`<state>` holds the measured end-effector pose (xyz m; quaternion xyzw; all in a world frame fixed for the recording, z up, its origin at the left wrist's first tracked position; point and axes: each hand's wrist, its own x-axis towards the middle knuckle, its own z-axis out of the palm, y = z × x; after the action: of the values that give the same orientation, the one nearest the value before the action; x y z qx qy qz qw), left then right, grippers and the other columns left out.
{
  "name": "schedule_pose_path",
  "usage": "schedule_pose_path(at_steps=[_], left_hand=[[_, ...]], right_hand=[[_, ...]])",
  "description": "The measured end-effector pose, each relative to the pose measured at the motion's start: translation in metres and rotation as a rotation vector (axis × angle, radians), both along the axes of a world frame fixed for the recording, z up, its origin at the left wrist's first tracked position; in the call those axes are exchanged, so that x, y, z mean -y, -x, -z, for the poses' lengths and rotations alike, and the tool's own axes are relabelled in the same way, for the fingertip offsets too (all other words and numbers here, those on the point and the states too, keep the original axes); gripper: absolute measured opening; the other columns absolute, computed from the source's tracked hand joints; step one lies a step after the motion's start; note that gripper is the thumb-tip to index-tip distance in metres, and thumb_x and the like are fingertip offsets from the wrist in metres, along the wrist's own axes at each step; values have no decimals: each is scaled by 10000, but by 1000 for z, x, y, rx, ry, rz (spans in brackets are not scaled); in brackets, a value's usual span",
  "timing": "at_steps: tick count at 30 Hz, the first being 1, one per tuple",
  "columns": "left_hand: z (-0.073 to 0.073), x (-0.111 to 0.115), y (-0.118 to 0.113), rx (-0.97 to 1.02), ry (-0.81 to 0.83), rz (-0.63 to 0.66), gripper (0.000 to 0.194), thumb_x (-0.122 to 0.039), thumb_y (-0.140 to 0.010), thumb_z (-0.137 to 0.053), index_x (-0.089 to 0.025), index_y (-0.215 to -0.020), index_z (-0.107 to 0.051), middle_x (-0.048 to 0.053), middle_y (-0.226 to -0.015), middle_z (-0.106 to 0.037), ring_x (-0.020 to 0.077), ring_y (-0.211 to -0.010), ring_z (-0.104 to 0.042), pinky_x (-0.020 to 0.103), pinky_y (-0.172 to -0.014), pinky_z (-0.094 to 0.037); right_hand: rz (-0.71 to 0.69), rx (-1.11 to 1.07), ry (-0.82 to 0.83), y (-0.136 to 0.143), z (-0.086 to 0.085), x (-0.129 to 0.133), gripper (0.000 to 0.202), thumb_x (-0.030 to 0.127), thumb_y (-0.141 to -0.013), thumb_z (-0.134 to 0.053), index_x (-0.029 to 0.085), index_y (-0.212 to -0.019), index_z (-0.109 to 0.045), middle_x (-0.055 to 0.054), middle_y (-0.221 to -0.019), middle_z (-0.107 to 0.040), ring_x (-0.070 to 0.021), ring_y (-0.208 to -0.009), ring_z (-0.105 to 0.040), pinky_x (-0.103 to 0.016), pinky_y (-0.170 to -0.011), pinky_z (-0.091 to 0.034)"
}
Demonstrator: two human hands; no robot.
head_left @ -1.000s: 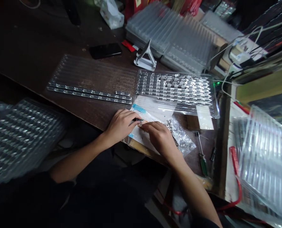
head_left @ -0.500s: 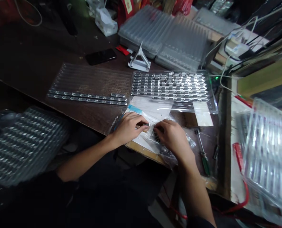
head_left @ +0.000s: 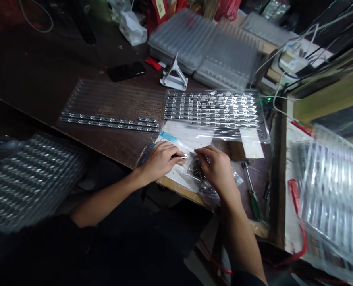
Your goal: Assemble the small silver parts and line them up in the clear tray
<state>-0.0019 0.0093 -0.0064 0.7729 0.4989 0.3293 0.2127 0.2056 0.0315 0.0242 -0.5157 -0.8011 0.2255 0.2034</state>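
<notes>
My left hand (head_left: 162,158) is closed, pinching a small silvery connector (head_left: 184,156) between thumb and fingertips. To its right, my right hand (head_left: 216,165) hovers with thumb and finger pinched together; whatever is between them is too small to name. Beneath the right hand lies a pile of small dark metal pieces (head_left: 198,170) on a clear plastic bag. Beyond both hands, a clear ridged tray (head_left: 265,129) holds many similar connectors in rows. Another clear tray (head_left: 113,97) on the left has connectors along its near edge.
A green-handled screwdriver (head_left: 254,202) lies right of my right hand. Behind the trays are a white stand (head_left: 174,77), a black phone (head_left: 126,72) and stacked clear trays (head_left: 179,39). More filled trays (head_left: 30,182) sit at lower left, and ridged trays (head_left: 337,198) at right.
My right hand has lifted slightly away from the pile, its pinched fingertips moving up, and more of the dark pieces show. My left hand stays nearly still with the connector.
</notes>
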Motion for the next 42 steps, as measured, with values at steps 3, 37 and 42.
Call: schedule_pose_path(at_steps=[3, 37, 42], left_hand=[[-1, 1, 2, 106, -54, -30, 24, -171, -883, -692, -190, -870, -687, 27, -884, -748, 205, -880, -668, 332, -809, -489], [-29, -74, 93, -311, -93, -226, 147, -217, -921, -574, -203, -1009, -690, 45, -1048, -740, 219, -960, -675, 341, -906, -498], [-29, -90, 91, -510, -1, -195, 159, -258, -934, -552, -211, -896, -699, 47, -1013, -739, 256, -987, -656, 395, -946, -463]], right_hand=[[-16, 14, 17, 6, 3, 0, 257, 170, -922, -504, 193, -969, -755, -106, -964, -737, -249, -882, -694, -371, -818, -533], [-224, -55, -149, -1, -12, 4, 199, 189, -970, -513, 174, -994, -711, -102, -987, -714, -233, -896, -648, -370, -800, -507], [-205, -28, -90, -9, -19, 5, 208, 173, -958, -516, 171, -982, -723, -94, -990, -717, -223, -907, -643, -353, -819, -500]])
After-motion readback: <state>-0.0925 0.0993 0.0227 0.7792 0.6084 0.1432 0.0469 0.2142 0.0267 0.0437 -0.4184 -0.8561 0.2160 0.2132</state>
